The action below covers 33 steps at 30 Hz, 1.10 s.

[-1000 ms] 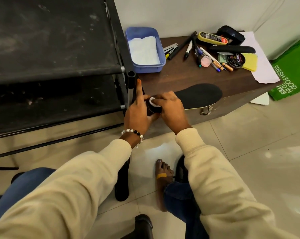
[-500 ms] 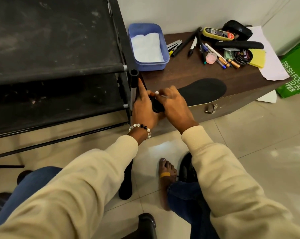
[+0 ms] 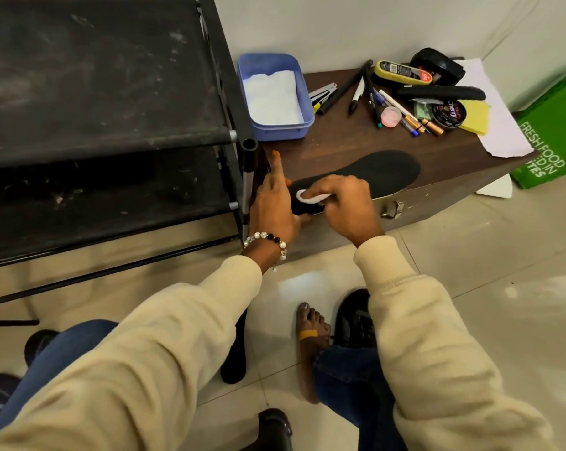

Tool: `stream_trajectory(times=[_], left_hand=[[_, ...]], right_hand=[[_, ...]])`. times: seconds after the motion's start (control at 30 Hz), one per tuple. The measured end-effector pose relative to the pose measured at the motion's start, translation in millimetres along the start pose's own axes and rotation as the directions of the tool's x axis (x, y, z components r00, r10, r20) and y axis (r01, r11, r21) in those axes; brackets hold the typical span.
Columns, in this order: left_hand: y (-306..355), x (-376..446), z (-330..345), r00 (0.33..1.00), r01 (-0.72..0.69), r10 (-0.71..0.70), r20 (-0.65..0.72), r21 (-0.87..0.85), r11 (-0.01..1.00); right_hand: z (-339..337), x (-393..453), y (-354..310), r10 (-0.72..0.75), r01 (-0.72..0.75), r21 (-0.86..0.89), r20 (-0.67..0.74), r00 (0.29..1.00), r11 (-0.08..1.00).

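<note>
You're mid-wipe, right hand (image 3: pixel 343 205) pinching the white pad (image 3: pixel 307 197) on the insole (image 3: pixel 376 170), left hand (image 3: pixel 272 209) gripping its heel; next, stroke firmly toeward.

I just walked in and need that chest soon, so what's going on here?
A seated person is wiping a flat black shoe insole that lies on the front edge of a dark brown wooden chest. The left hand holds the insole's near end, index finger straight, while the right hand pinches a small white round pad against its top. Pens, a round black tin of shoe polish and a blue plastic tub sit untouched further back.
</note>
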<state>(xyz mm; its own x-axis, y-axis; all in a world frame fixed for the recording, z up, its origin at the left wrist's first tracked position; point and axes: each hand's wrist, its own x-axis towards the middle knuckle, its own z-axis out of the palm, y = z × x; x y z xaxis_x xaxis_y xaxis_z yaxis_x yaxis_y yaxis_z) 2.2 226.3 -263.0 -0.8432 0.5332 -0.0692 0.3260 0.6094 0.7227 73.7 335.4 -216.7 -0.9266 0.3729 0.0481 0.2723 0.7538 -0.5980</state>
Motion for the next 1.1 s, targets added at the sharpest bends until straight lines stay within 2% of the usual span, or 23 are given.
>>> stream_trajectory(times=[0.03, 0.1, 0.17, 0.2, 0.23, 0.27, 0.37, 0.47, 0.5, 0.6, 0.7, 0.87, 0.97, 1.03, 1.1], left_hand=[[1.5, 1.5, -1.1, 0.999, 0.003, -0.006, 0.039, 0.056, 0.998], [4.6, 2.3, -2.7, 0.996, -0.006, -0.009, 0.090, 0.165, 0.986], [8.2, 0.4, -3.7, 0.995, -0.024, 0.000, 0.105, 0.226, 0.974], [9.6, -1.0, -3.9, 0.995, -0.026, 0.002, 0.099, 0.246, 0.969], [10.0, -1.8, -3.5, 0.996, -0.027, 0.005, 0.087, 0.260, 0.965], [11.3, -3.3, -3.2, 0.997, -0.030, 0.011, 0.072, 0.270, 0.962], [13.7, -11.6, -1.7, 0.999, -0.043, 0.035, 0.036, 0.270, 0.962], [13.4, -31.6, -3.0, 0.998, -0.062, 0.063, -0.005, 0.166, 0.984], [13.1, -41.6, -5.6, 0.997, -0.072, 0.076, -0.023, 0.119, 0.990], [8.9, -77.2, -14.0, 0.996, -0.066, 0.066, -0.065, 0.014, 0.998], [-3.8, -117.2, -20.1, 0.998, -0.012, 0.010, -0.064, -0.028, 1.000], [-23.8, -173.7, -25.5, 0.999, 0.054, -0.054, 0.003, 0.012, 0.998], [-40.6, -203.3, -28.4, 0.981, 0.180, -0.166, 0.097, -0.163, 0.970], [-53.6, -217.5, -28.3, 0.961, 0.273, -0.251, 0.114, -0.285, 0.919], [-65.5, -225.9, -24.6, 0.923, 0.384, -0.343, 0.175, -0.335, 0.860]], right_hand=[[-9.4, -3.4, 2.0, 0.161, -0.153, 0.144, -0.044, 0.986, 0.978], [-21.6, -9.5, 7.0, 0.465, -0.340, 0.506, -0.142, 0.874, 0.793], [-30.1, -11.3, 13.9, 0.746, -0.359, 0.796, -0.166, 0.645, 0.487], [-32.4, -12.5, 17.5, 0.842, -0.337, 0.877, -0.126, 0.524, 0.341], [-32.5, -14.1, 22.0, 0.895, -0.314, 0.922, -0.071, 0.440, 0.228], [-31.1, -17.1, 26.7, 0.916, -0.292, 0.945, -0.019, 0.402, 0.147], [-16.4, -29.1, 36.6, 0.913, -0.305, 0.952, 0.126, 0.388, -0.001], [-1.3, -42.9, 34.1, 0.918, -0.438, 0.899, 0.171, 0.359, 0.004], [1.9, -48.9, 28.6, 0.904, -0.461, 0.888, 0.185, 0.385, 0.015], [11.1, -68.9, 12.8, 0.806, -0.500, 0.861, 0.229, 0.546, 0.093], [15.3, -96.6, -7.6, 0.732, -0.496, 0.854, 0.236, 0.640, 0.158], [27.0, -137.3, -24.1, 0.727, -0.526, 0.815, 0.204, 0.655, 0.245], [35.5, -165.1, -31.3, 0.700, -0.583, 0.756, 0.242, 0.672, 0.298], [45.4, -178.2, -32.3, 0.651, -0.632, 0.678, 0.292, 0.701, 0.377], [62.9, -186.0, -24.5, 0.633, -0.699, 0.567, 0.359, 0.686, 0.436]])
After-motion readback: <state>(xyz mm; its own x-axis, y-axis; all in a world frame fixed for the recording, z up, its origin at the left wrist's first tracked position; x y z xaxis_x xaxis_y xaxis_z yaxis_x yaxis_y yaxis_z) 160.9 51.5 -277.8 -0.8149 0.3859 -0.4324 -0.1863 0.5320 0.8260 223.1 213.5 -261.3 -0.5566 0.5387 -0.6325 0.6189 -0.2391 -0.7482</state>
